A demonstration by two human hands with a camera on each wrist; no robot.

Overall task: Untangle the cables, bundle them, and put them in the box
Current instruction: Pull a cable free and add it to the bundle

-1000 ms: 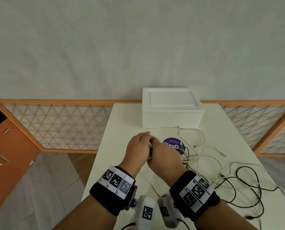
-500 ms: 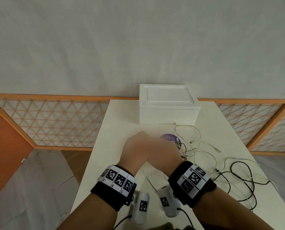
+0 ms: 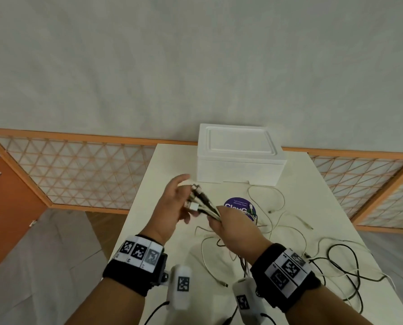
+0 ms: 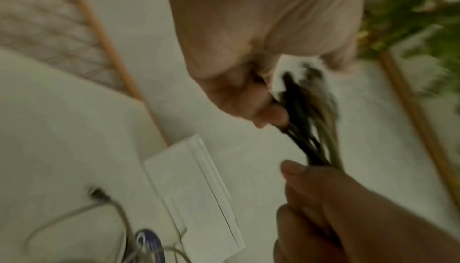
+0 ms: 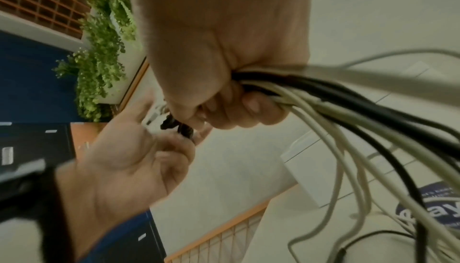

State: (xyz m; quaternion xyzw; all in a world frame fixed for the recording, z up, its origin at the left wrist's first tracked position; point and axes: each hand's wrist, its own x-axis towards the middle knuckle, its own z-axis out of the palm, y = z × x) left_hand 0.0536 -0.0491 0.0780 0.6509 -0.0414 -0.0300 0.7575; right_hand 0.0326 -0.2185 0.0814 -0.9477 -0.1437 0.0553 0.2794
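Note:
My right hand (image 3: 233, 228) grips a bundle of white and black cables (image 3: 205, 204) just below their plug ends, held above the table. The plug ends (image 3: 195, 195) fan out against my left hand (image 3: 172, 207), whose fingers are loosely spread and touch them. In the right wrist view the right hand (image 5: 224, 41) holds the cable bundle (image 5: 348, 100) in a fist, with the left hand (image 5: 129, 159) cupped below the plugs. The cables' tails trail down to the table as loose white loops (image 3: 275, 207) and black loops (image 3: 343, 266). The white foam box (image 3: 240, 165) stands closed behind the hands.
A round purple sticker (image 3: 240, 206) lies on the white table (image 3: 163, 165) between the hands and the box. A wooden lattice screen (image 3: 78, 170) runs behind the table. The table's left edge is close to my left wrist, with floor beyond it.
The hands were pressed together over the cable ends. Now the left hand has opened and drawn left, and the plug ends show between the hands.

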